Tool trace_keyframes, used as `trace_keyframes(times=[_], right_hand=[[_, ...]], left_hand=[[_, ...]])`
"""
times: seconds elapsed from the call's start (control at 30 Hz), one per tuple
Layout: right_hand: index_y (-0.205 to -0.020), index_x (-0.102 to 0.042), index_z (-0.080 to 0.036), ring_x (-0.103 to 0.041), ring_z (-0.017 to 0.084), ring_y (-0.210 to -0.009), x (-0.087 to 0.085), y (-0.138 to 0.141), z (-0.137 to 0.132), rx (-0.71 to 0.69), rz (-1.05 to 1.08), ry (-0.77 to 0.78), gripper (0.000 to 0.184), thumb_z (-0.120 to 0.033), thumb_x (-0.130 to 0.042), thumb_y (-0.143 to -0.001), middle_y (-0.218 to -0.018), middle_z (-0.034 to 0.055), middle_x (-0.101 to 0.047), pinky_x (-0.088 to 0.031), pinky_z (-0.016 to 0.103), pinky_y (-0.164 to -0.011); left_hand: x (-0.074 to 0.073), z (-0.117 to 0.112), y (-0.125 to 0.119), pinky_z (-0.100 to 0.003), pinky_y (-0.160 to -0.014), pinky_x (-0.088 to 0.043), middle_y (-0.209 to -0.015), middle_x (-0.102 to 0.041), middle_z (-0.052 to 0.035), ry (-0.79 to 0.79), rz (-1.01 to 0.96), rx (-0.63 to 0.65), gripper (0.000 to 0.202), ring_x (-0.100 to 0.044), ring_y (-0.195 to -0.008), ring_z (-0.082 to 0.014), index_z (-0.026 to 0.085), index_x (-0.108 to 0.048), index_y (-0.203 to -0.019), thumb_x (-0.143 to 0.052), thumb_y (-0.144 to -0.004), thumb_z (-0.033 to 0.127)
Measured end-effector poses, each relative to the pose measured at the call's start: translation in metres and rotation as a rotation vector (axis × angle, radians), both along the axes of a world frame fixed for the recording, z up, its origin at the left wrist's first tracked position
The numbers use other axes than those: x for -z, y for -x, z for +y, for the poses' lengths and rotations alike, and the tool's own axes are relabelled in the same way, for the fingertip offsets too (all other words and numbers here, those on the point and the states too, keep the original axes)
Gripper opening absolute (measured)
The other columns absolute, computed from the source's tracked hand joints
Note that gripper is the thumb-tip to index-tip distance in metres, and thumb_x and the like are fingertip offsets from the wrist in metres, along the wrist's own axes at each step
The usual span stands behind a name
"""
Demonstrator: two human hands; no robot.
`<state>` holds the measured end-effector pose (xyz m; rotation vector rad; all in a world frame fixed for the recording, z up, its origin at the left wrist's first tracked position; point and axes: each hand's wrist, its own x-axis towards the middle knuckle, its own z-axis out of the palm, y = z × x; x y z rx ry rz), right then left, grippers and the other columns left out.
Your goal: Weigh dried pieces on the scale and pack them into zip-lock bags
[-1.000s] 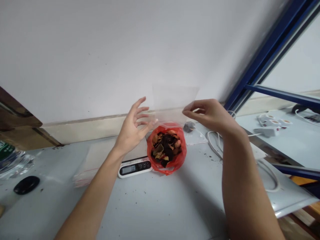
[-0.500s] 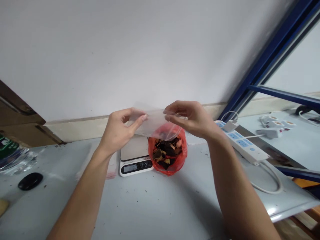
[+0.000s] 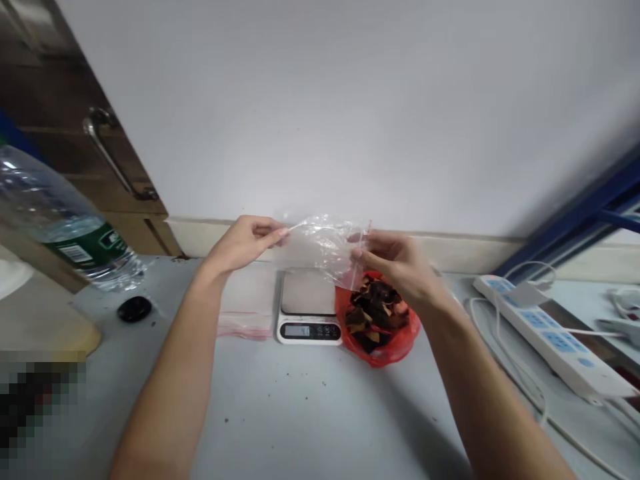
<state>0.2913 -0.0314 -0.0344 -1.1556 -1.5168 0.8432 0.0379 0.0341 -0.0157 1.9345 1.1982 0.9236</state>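
Observation:
A clear plastic zip bag is stretched sideways between my two hands, above the kitchen scale. My left hand pinches one end of it between thumb and fingers. At the other end, by the reddish zip strip, my right hand grips the bag. Below sits the white digital scale, its plate partly hidden by the bag; the display is too blurred to read. Against its right side stands an open red plastic bag holding dark and tan dried pieces. Flat zip bags lie left of the scale.
A large water bottle with a green label and a black oval object are at the left. A white power strip with cables lies at the right. Behind the table rises a white wall. Dark crumbs dot the tabletop.
The view has swung left, bringing in more of the bottle and cabinet handle. My hands have drawn farther apart, and the zip bag is now spread out between them.

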Motion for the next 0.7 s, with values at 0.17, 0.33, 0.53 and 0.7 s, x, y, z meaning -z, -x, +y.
trace_keyframes(times=[0.17, 0.33, 0.53, 0.7], right_hand=[[-0.104, -0.075, -0.014, -0.066, 0.017, -0.062, 0.016, 0.03, 0.008, 0.184, -0.182, -0.174, 0.035, -0.04, -0.067, -0.083, -0.073, 0.0051, -0.071, -0.056, 0.033, -0.063], [-0.116, -0.073, -0.017, -0.064, 0.019, -0.071, 0.009, 0.089, 0.013, 0.175, -0.615, -0.453, 0.032, -0.025, -0.05, -0.095, -0.09, 0.0102, -0.072, -0.051, 0.031, -0.065], [-0.117, -0.069, -0.017, -0.065, 0.025, -0.095, 0.02, 0.166, -0.003, -0.318, -1.273, -0.35, 0.035, -0.008, -0.042, -0.096, -0.101, 0.0155, -0.07, -0.05, 0.03, -0.068], [-0.119, -0.068, -0.016, -0.066, 0.029, -0.099, 0.06, 0.179, -0.011, -0.461, -1.33, -0.223, 0.031, -0.023, -0.043, -0.101, -0.104, 0.0171, -0.069, -0.054, 0.041, -0.082]], left_hand=[[0.003, 0.009, 0.05, -0.035, -0.097, -0.049, -0.113, -0.075, -0.0103, 0.134, 0.5, -0.086, 0.051, -0.069, -0.105, -0.0258, 0.019, -0.068, -0.121, -0.053, -0.081, 0.047], [0.014, 0.009, 0.099, -0.03, -0.083, -0.053, -0.118, -0.074, -0.0113, 0.281, 0.564, -0.113, 0.059, -0.07, -0.1, -0.0253, 0.023, -0.063, -0.128, -0.051, -0.079, 0.052], [0.025, 0.007, 0.135, -0.028, -0.065, -0.053, -0.103, -0.076, -0.0138, 0.295, 0.354, -0.237, 0.044, -0.071, -0.086, -0.025, 0.023, -0.07, -0.099, -0.058, -0.072, 0.056], [0.027, 0.009, 0.129, -0.026, -0.067, -0.051, -0.095, -0.077, -0.0086, 0.264, 0.414, -0.068, 0.041, -0.07, -0.084, -0.0225, 0.023, -0.073, -0.099, -0.06, -0.073, 0.052]])
